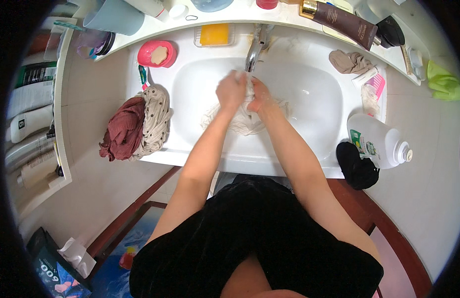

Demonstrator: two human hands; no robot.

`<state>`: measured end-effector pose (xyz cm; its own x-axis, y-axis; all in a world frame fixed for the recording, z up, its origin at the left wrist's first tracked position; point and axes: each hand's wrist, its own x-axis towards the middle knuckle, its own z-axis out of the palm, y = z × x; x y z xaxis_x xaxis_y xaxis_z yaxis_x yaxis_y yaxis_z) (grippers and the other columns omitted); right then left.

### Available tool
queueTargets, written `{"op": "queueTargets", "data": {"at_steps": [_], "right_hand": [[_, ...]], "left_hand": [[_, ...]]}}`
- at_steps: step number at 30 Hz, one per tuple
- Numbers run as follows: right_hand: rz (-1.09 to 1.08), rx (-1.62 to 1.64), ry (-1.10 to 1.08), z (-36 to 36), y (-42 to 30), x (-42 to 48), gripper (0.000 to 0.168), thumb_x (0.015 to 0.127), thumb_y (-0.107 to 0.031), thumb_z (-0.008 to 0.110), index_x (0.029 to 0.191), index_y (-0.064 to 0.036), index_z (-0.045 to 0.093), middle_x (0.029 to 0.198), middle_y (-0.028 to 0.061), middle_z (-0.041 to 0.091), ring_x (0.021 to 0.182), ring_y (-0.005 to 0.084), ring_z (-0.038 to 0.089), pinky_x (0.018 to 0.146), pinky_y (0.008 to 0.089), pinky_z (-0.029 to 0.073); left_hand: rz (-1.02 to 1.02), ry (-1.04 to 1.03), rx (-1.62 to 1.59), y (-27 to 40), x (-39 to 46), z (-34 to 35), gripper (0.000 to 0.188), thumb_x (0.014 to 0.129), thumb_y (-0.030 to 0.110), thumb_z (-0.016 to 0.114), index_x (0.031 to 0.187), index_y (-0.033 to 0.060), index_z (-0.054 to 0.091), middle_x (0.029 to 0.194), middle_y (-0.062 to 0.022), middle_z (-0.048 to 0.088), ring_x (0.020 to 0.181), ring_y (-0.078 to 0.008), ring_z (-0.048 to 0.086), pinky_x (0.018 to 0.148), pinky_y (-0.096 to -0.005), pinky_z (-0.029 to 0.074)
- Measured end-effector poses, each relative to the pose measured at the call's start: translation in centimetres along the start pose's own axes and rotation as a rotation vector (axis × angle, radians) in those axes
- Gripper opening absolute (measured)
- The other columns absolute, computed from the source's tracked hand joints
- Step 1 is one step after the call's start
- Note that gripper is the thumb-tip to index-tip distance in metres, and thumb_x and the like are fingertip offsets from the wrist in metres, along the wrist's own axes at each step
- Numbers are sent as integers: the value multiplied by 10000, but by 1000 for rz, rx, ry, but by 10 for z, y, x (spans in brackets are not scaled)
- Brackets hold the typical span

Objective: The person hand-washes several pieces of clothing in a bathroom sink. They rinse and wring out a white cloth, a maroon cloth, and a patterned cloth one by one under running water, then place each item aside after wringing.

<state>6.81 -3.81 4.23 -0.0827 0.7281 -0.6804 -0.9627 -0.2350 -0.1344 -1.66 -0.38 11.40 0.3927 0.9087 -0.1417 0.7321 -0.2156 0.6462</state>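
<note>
Under the chrome faucet point(254, 56), both my hands grip a wet, off-white cloth point(248, 124). My left hand point(231, 91) is blurred and closed on the cloth's upper part. Just to its right, my right hand point(260, 96) holds the same cloth, thumb and fingers around a bunched strip. The rest of the cloth hangs down and spreads over the floor of the white sink point(315, 100), partly hidden behind my forearms. Whether water is running from the spout is hard to tell, though drops show on the basin to the right.
On the left rim lie a maroon cloth point(123, 128), a dotted cloth point(155, 119) and a pink soap dish point(170, 56). A yellow soap bar point(214, 34) sits behind. On the right are a beige cloth point(349, 62), a white jug point(379, 141) and black fabric point(356, 165). A cluttered shelf point(222, 18) overhangs the back.
</note>
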Motion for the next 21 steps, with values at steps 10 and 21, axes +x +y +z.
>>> {"op": "queueTargets", "data": {"at_steps": [10,21], "right_hand": [[-54,-219,127,31,-42,-23,505,1012,-354,443,1381,-11,413,1245,102,537,1128,211,515,988,359,416],[-83,197,149,-27,5,-56,820,935,-651,430,1351,55,403,1319,156,486,1191,278,477,1069,470,359]], "left_hand": [[-81,82,-120,-22,34,6,372,968,349,513,858,15,634,740,-201,650,718,-367,639,669,-477,479],[-405,-335,-1224,-28,32,8,225,997,146,484,1179,18,519,924,-70,616,790,-151,615,676,-291,535]]}}
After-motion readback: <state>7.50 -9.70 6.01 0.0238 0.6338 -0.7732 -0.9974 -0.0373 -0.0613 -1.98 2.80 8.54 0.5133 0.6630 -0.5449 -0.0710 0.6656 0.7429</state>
